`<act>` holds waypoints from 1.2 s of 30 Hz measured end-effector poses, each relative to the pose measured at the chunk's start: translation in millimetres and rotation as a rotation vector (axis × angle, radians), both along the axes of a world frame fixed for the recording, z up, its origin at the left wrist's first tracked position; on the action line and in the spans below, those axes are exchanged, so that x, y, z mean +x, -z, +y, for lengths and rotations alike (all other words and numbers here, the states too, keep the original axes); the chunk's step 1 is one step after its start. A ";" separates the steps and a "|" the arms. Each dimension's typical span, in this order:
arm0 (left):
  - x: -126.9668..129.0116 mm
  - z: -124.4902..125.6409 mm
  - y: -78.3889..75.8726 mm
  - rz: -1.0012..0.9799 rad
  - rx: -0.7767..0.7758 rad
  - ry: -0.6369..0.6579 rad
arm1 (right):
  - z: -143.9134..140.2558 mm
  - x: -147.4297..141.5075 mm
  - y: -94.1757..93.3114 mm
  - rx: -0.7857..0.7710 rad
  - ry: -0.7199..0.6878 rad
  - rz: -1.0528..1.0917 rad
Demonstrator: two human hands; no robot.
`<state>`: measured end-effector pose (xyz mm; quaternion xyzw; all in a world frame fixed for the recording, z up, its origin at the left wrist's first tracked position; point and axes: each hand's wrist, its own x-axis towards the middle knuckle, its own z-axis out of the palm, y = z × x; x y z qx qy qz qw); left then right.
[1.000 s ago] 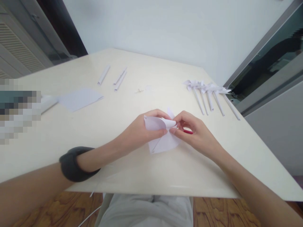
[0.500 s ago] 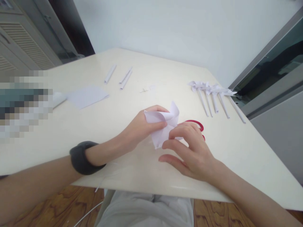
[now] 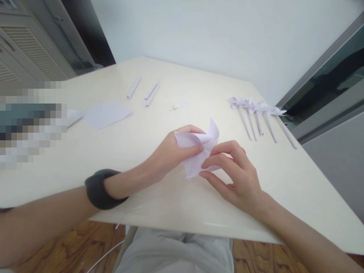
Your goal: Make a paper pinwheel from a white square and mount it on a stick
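My left hand [image 3: 178,149] is closed on a white paper pinwheel [image 3: 196,163], its thumb pressing folded-in paper towards the middle. One corner curls up at the top, and the lower part lies flat. At the lower right edge of the paper is my right hand [image 3: 239,178], its thumb and fingertips brought close together on that edge. Behind the right hand, mostly covered by it, lies a pair of red-handled scissors [image 3: 232,159].
Several finished paper pinwheels on sticks [image 3: 258,110] lie in a row at right. Rolled paper tubes [image 3: 152,93] rest at the back, near small paper scraps [image 3: 175,107]. Sheets of paper [image 3: 106,115] are at left on the white table [image 3: 159,206]. A white cable [image 3: 106,256] hangs below.
My right thumb and fingers have closed from a wide gap to near the paper's lower edge. The right hand now covers more of the scissors. My left hand keeps its hold.
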<state>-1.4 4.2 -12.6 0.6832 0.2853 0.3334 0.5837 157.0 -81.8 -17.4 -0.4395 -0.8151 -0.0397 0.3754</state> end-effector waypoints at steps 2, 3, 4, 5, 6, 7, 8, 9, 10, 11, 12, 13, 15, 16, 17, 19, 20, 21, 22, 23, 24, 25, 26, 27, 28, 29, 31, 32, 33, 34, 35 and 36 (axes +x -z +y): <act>0.2 0.1 -0.6 0.019 0.023 -0.006 | 0.1 -1.1 1.6 0.040 -0.023 -0.076; 0.4 0.0 -1.0 0.031 0.036 -0.012 | 0.0 -1.8 2.5 0.050 -0.028 -0.111; 0.7 -0.1 -1.5 0.040 0.051 -0.021 | -0.1 -2.4 3.1 0.048 -0.028 -0.135; 1.0 -0.3 -1.9 0.048 0.065 -0.029 | -0.2 -2.8 3.5 0.040 -0.021 -0.145; 1.4 -0.4 -2.3 0.052 0.075 -0.035 | -0.3 -2.7 3.6 0.031 -0.010 -0.142; 1.6 -0.6 -2.6 0.051 0.080 -0.037 | -0.5 -2.4 3.3 0.027 -0.002 -0.130; 1.8 -0.8 -2.9 0.047 0.082 -0.035 | -0.6 -1.7 2.9 0.028 -0.001 -0.119; 1.9 -0.9 -3.0 0.042 0.081 -0.029 | -0.7 -1.0 2.3 0.036 -0.008 -0.119; 1.9 -1.1 -3.1 0.040 0.077 -0.024 | -0.8 -0.4 1.7 0.044 -0.019 -0.133; 1.9 -1.2 -3.1 0.041 0.072 -0.022 | -0.8 0.0 1.3 0.050 -0.032 -0.157; 1.9 -1.3 -3.2 0.044 0.068 -0.024 | -0.8 0.1 1.0 0.047 -0.042 -0.186; 1.9 -1.5 -3.3 0.049 0.066 -0.027 | -0.7 0.0 1.0 0.035 -0.046 -0.211; 1.9 -1.9 -3.5 0.057 0.065 -0.036 | -0.3 -0.7 1.2 0.010 -0.047 -0.222; 1.9 -2.1 -3.5 0.059 0.072 -0.038 | -0.1 -0.9 1.3 0.004 -0.045 -0.208; 1.8 -2.3 -3.6 0.058 0.080 -0.041 | 0.0 -0.9 1.1 0.004 -0.042 -0.183; 1.6 -2.6 -3.5 0.051 0.093 -0.039 | 0.0 -0.2 0.0 -0.006 -0.033 -0.109; 1.6 -2.7 -3.4 0.041 0.094 -0.033 | -0.1 0.2 -1.0 -0.022 -0.023 -0.058; 1.6 -2.7 -3.4 0.030 0.093 -0.025 | -0.1 0.8 -2.1 -0.050 -0.013 -0.001; 1.6 -2.8 -3.4 0.021 0.094 -0.021 | 0.0 1.3 -3.3 -0.085 -0.005 0.065; 1.6 -2.8 -3.5 0.016 0.098 -0.022 | 0.3 1.8 -4.4 -0.126 0.001 0.136; 1.6 -2.9 -3.8 0.017 0.103 -0.028 | 0.9 2.3 -5.2 -0.170 0.005 0.210; 1.6 -3.0 -4.1 0.026 0.112 -0.038 | 1.8 2.9 -5.6 -0.213 0.005 0.284; 1.6 -3.2 -4.6 0.039 0.122 -0.049 | 3.0 3.6 -5.7 -0.252 0.001 0.354; 1.5 -3.4 -5.1 0.052 0.132 -0.057 | 4.3 4.4 -5.5 -0.282 -0.006 0.419; 1.4 -3.7 -5.6 0.062 0.143 -0.063 | 5.5 5.2 -5.1 -0.302 -0.012 0.475; 1.4 -4.0 -6.0 0.071 0.151 -0.065 | 6.6 6.0 -4.6 -0.316 -0.017 0.516; 1.2 -4.7 -6.3 0.077 0.168 -0.062 | 8.0 7.3 -4.0 -0.330 -0.017 0.565; 1.0 -5.0 -6.1 0.075 0.176 -0.060 | 8.2 7.7 -3.9 -0.335 -0.011 0.576; 0.9 -5.4 -5.8 0.074 0.185 -0.057 | 8.2 7.9 -3.9 -0.344 0.001 0.578; 0.7 -5.7 -5.3 0.073 0.197 -0.053 | 8.1 8.0 -4.1 -0.358 0.020 0.570; 0.5 -5.9 -4.8 0.075 0.208 -0.051 | 7.9 7.9 -4.3 -0.375 0.044 0.557; 0.3 -6.2 -4.3 0.079 0.220 -0.050 | 7.8 7.8 -4.4 -0.393 0.068 0.542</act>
